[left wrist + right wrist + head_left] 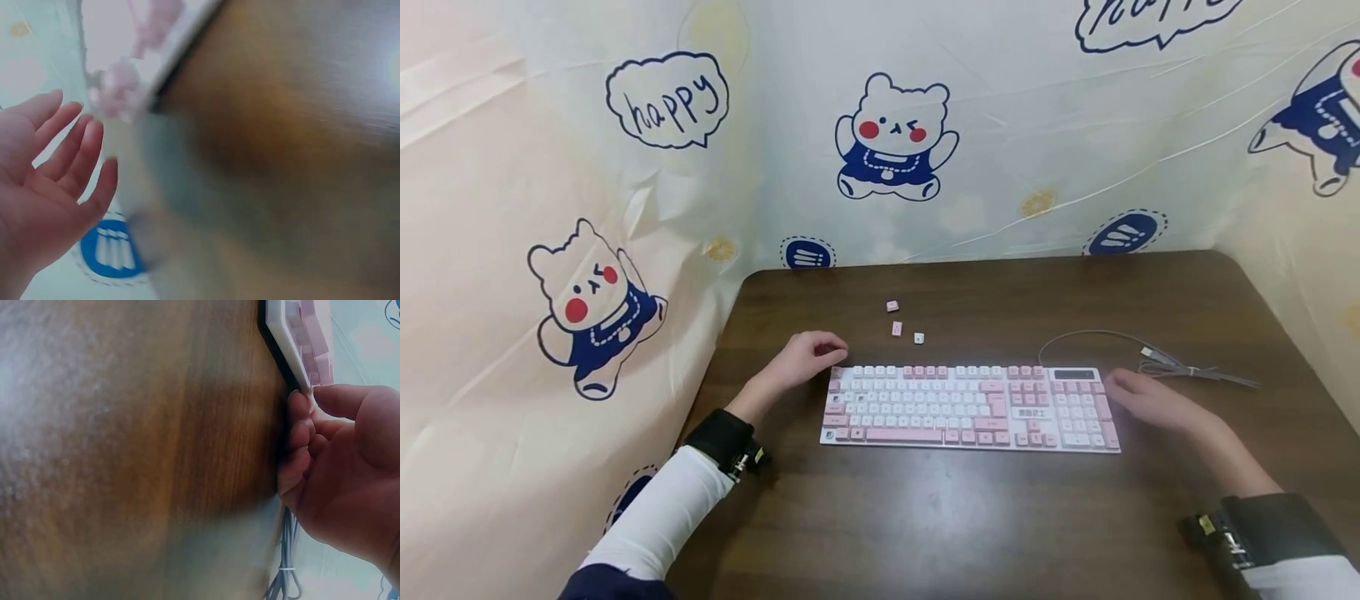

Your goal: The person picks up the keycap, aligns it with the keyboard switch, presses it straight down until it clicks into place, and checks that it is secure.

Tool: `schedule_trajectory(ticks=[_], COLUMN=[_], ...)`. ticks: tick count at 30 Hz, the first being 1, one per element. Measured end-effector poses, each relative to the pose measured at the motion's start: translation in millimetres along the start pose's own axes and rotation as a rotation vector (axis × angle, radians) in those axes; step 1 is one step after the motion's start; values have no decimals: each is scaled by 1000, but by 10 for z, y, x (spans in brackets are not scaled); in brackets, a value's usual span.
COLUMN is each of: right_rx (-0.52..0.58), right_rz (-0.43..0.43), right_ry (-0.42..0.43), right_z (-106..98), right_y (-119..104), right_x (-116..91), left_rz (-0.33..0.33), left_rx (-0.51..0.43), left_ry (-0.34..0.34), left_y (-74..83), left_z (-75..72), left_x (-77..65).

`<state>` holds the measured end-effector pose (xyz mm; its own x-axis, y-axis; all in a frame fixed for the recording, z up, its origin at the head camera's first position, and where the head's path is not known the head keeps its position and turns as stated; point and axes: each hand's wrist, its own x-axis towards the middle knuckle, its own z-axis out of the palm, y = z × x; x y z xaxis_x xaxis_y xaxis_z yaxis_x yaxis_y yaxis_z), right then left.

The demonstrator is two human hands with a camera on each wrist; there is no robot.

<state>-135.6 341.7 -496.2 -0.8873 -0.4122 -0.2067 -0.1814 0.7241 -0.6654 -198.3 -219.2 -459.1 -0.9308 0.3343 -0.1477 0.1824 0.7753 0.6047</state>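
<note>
A pink and white keyboard point(958, 410) lies on the brown table, its keys facing up. Beside its upper left corner is my left hand point(805, 357); in the left wrist view the fingers are loosely bent, apart from the keyboard, with nothing held. My right hand point(1146, 398) is at the keyboard's right edge. The right wrist view shows its thumb and fingers pinching the keyboard's corner, the other fingers curled below. Behind the keyboard lie three loose keycaps: a pink one point(892, 306) farthest back, another pink one point(897, 329), and a white one point(919, 338).
A grey cable point(1165, 363), bundled with a tie, runs from the keyboard's back to the right, behind my right hand. The dark wooden table point(925, 508) is bordered by a pale curtain point(1000, 108) printed with bears. Both wrists wear black bands.
</note>
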Motion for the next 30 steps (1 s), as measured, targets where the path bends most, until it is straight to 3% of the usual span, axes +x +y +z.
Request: schedule_trajectory(ticks=[6,10,15,18,22,25,30], right_rx=[12,34,46,46,56,57,53], right_rz=[13,24,35,44,59,72,80], right_ry=[6,5,1,7,1,-5,5], right_z=[0,1,11,18,35,46,42], right_y=[17,15,0,-5,-24,-25,-1], right_x=[-7,-11,-8,-7,1,10,16], left_rz=[217,350,473,511,513,505,487], left_rx=[127,220,470,568,609,606,525], left_ry=[21,-49,-144,-173,-188,-212,-265], left_y=[355,525,676,744,795,816,840], left_z=[-59,33,238,355,460,502,527], left_x=[242,438,648,764,900,988,1098])
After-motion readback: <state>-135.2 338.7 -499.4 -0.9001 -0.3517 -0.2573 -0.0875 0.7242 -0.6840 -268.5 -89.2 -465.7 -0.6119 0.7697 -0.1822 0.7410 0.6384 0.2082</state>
